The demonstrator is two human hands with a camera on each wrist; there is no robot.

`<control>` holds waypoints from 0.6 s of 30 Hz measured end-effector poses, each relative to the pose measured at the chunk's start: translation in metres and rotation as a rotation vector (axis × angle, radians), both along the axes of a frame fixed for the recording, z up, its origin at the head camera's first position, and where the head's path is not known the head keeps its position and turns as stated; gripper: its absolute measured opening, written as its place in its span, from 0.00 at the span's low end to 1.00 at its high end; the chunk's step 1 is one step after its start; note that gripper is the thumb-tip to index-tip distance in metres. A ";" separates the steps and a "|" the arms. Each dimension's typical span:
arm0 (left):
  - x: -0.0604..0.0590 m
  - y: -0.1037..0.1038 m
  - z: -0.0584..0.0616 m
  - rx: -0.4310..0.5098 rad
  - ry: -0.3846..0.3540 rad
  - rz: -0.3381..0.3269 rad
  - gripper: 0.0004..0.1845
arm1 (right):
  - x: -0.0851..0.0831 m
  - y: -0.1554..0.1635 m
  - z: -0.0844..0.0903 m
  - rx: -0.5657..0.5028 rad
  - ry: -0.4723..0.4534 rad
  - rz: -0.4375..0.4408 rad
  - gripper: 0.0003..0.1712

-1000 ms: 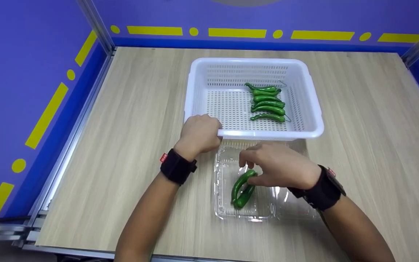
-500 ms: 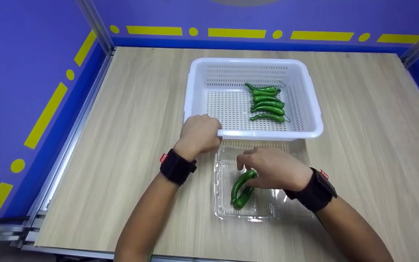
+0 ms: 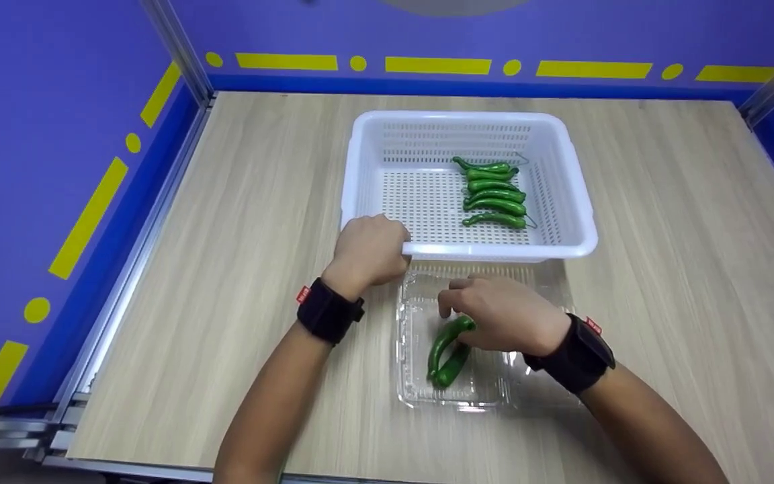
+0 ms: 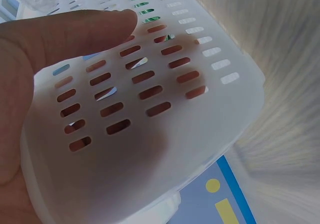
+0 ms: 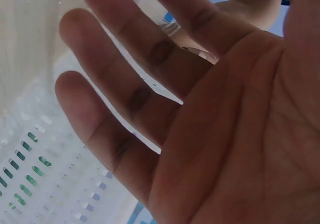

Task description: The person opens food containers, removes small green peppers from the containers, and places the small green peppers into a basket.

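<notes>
Nearest the desk's front edge I see two peppers (image 3: 449, 347) lying in the clear tray (image 3: 414, 393), and my right hand (image 3: 502, 312) rests over their upper ends with fingers loosely spread, touching the top pepper; whether it actually pinches it I cannot tell. Just beyond, my left hand (image 3: 368, 249) curls around the front left corner of the basket (image 3: 360, 168), thumb outside the slotted wall. Five more peppers (image 3: 492, 191) lie side by side in the basket's right half.
</notes>
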State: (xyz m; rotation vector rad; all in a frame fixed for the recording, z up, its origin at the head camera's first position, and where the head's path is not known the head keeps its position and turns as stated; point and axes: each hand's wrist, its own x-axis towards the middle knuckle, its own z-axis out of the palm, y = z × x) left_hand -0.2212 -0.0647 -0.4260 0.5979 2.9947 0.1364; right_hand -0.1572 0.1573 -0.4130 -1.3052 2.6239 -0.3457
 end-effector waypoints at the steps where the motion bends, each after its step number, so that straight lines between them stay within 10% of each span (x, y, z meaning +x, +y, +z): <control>1: 0.000 0.000 0.000 0.002 -0.002 0.002 0.12 | 0.000 0.000 -0.001 -0.001 0.000 0.002 0.16; 18: 0.000 0.000 -0.001 0.005 0.021 -0.005 0.14 | -0.001 -0.005 -0.012 0.016 0.022 0.012 0.14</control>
